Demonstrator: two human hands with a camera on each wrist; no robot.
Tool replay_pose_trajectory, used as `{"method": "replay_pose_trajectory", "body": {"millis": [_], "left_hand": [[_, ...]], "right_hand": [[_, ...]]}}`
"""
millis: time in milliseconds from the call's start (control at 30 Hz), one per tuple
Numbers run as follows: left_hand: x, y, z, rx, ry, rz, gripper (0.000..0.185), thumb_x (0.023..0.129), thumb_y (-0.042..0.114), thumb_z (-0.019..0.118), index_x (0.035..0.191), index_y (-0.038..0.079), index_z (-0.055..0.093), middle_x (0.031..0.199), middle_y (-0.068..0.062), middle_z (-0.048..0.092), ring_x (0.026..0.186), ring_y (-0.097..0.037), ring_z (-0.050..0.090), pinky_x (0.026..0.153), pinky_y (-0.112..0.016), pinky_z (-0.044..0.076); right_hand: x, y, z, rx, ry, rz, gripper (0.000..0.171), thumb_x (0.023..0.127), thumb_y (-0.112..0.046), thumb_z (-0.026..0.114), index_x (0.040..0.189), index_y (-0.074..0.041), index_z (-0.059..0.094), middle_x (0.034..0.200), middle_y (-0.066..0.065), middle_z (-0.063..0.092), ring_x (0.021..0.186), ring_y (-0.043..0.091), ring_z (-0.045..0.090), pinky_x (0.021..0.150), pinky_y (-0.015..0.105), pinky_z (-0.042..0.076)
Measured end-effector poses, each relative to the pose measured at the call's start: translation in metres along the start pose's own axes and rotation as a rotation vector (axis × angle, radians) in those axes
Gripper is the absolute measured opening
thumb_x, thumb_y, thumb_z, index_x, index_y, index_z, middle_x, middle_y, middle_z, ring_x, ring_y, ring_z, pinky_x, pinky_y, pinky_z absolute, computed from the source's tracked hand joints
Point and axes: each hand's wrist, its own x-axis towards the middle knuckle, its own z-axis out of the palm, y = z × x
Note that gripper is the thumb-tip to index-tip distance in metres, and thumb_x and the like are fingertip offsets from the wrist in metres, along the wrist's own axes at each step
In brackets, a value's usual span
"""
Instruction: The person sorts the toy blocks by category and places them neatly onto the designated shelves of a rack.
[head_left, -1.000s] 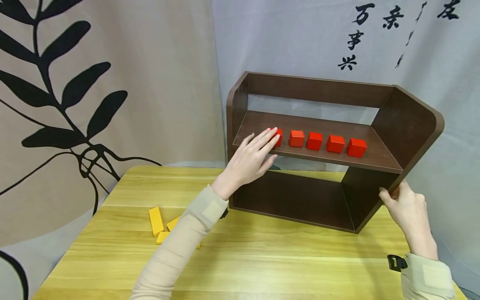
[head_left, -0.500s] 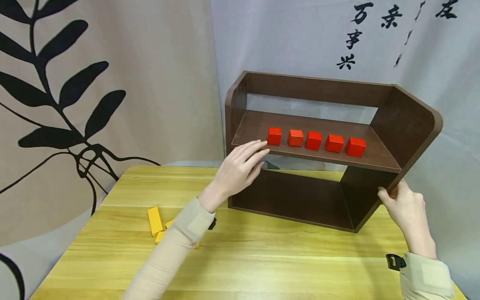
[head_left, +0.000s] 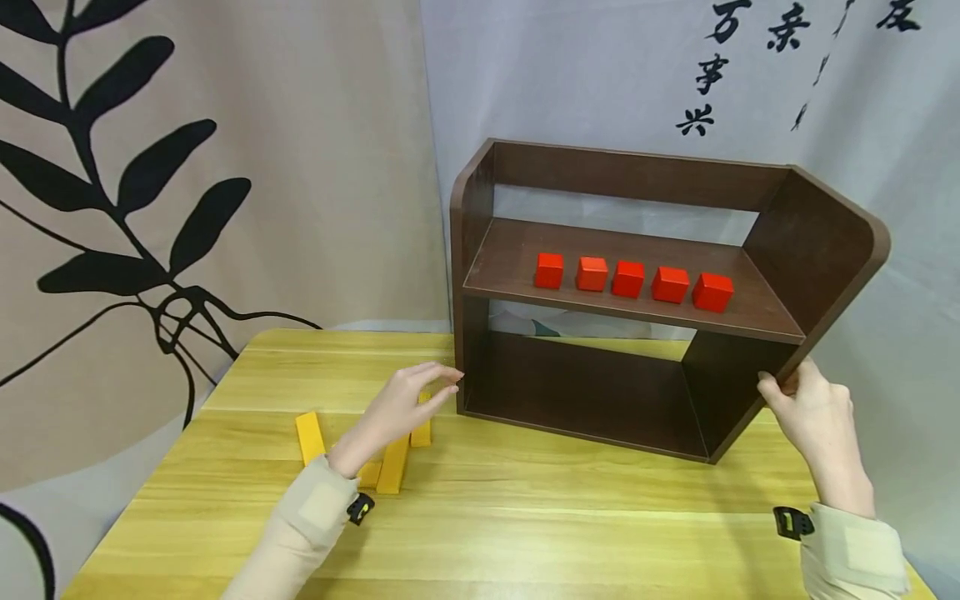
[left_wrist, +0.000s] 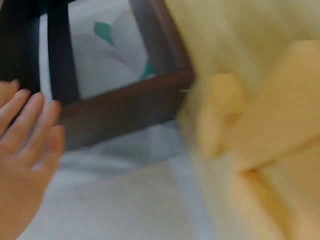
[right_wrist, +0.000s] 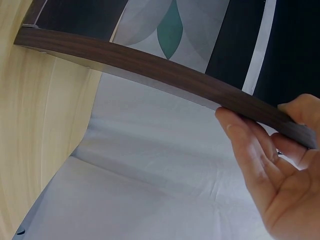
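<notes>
Several red cubes [head_left: 628, 279] sit in a row on the upper board of a dark brown two-tier shelf [head_left: 585, 383]. My right hand [head_left: 817, 417] grips the front edge of the shelf's right side panel; in the right wrist view the thumb and fingers [right_wrist: 242, 137] lie on opposite faces of it. My left hand [head_left: 405, 408] holds nothing, its fingers loosely bent, beside the shelf's lower left edge and above several yellow blocks [head_left: 393, 462]. These blocks are partly hidden behind the hand and forearm, and blurred in the left wrist view.
The shelf stands on a wooden table [head_left: 562, 533], close to a pale curtain [head_left: 600, 67] with dark characters. A beige curtain [head_left: 322, 167] with a leaf print hangs at the left. Another yellow block [head_left: 309, 436] lies left of the left forearm.
My left hand has left the leftmost red cube and moved down and left toward the yellow blocks. The right hand keeps its grip, and the red cubes stay put.
</notes>
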Motion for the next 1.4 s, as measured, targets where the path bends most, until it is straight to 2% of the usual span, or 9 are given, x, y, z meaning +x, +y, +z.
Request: {"method": "replay_pose_trajectory", "body": {"millis": [100, 167, 300, 433, 833, 1033, 1233, 1400], "left_hand": [[-0.017, -0.015, 0.0, -0.071, -0.133, -0.154, 0.029, 0.093, 0.018, 0.06, 0.118, 0.004, 0.063, 0.114, -0.01, 0.069, 0.102, -0.026, 0.066, 0.09, -0.042, 0.053], [-0.026, -0.025, 0.002, -0.136, -0.183, -0.227, 0.032, 0.093, 0.018, 0.06, 0.121, 0.002, 0.061, 0.117, -0.015, 0.067, 0.102, -0.028, 0.065, 0.089, -0.043, 0.053], [-0.042, -0.046, 0.008, -0.25, -0.2, -0.335, 0.033, 0.092, 0.015, 0.061, 0.12, -0.003, 0.06, 0.12, -0.022, 0.063, 0.103, -0.033, 0.063, 0.087, -0.042, 0.054], [-0.052, -0.06, 0.014, -0.275, -0.187, -0.416, 0.034, 0.09, 0.014, 0.064, 0.12, -0.004, 0.059, 0.119, -0.021, 0.063, 0.104, -0.033, 0.062, 0.088, -0.041, 0.054], [-0.052, -0.073, 0.023, -0.24, -0.132, -0.513, 0.036, 0.082, 0.003, 0.07, 0.117, -0.002, 0.062, 0.115, -0.02, 0.065, 0.104, -0.031, 0.062, 0.088, -0.041, 0.054], [-0.051, -0.076, 0.024, -0.188, -0.141, -0.5, 0.04, 0.08, 0.002, 0.073, 0.118, -0.004, 0.061, 0.116, -0.023, 0.064, 0.102, -0.034, 0.064, 0.082, -0.039, 0.056], [-0.052, -0.078, 0.024, -0.185, -0.15, -0.518, 0.038, 0.081, 0.004, 0.073, 0.117, -0.003, 0.062, 0.113, -0.021, 0.066, 0.101, -0.031, 0.065, 0.081, -0.037, 0.056], [-0.051, -0.078, 0.024, -0.182, -0.186, -0.472, 0.033, 0.083, 0.003, 0.07, 0.114, -0.002, 0.064, 0.112, -0.02, 0.067, 0.101, -0.031, 0.064, 0.082, -0.038, 0.055]], "right_hand": [[0.0, 0.0, -0.001, 0.003, 0.006, -0.005, 0.025, 0.091, -0.024, 0.053, 0.09, 0.001, 0.052, 0.075, 0.021, 0.063, 0.06, 0.031, 0.054, 0.048, 0.029, 0.033], [0.0, 0.0, -0.002, 0.004, 0.008, -0.005, 0.025, 0.091, -0.024, 0.053, 0.09, 0.001, 0.052, 0.074, 0.021, 0.063, 0.06, 0.032, 0.054, 0.049, 0.029, 0.033], [-0.001, -0.001, -0.002, 0.003, 0.011, -0.004, 0.024, 0.09, -0.024, 0.052, 0.089, 0.0, 0.052, 0.074, 0.021, 0.063, 0.06, 0.032, 0.054, 0.049, 0.029, 0.032], [-0.002, -0.001, -0.001, 0.001, 0.012, -0.005, 0.024, 0.091, -0.024, 0.053, 0.089, 0.0, 0.052, 0.074, 0.021, 0.063, 0.06, 0.032, 0.054, 0.049, 0.029, 0.033], [-0.002, -0.001, -0.002, -0.007, 0.017, -0.012, 0.024, 0.09, -0.024, 0.052, 0.088, 0.001, 0.052, 0.075, 0.022, 0.063, 0.061, 0.035, 0.056, 0.049, 0.029, 0.033], [-0.002, -0.001, -0.002, -0.007, 0.008, -0.007, 0.025, 0.091, -0.024, 0.053, 0.088, 0.001, 0.052, 0.075, 0.022, 0.063, 0.061, 0.035, 0.055, 0.049, 0.029, 0.033], [-0.002, -0.001, -0.001, -0.003, 0.003, -0.002, 0.026, 0.091, -0.025, 0.053, 0.089, 0.001, 0.052, 0.075, 0.022, 0.063, 0.061, 0.034, 0.055, 0.049, 0.029, 0.033], [-0.002, -0.001, -0.001, -0.004, 0.004, -0.004, 0.025, 0.091, -0.025, 0.053, 0.089, 0.001, 0.052, 0.076, 0.022, 0.063, 0.061, 0.033, 0.055, 0.049, 0.029, 0.033]]}}
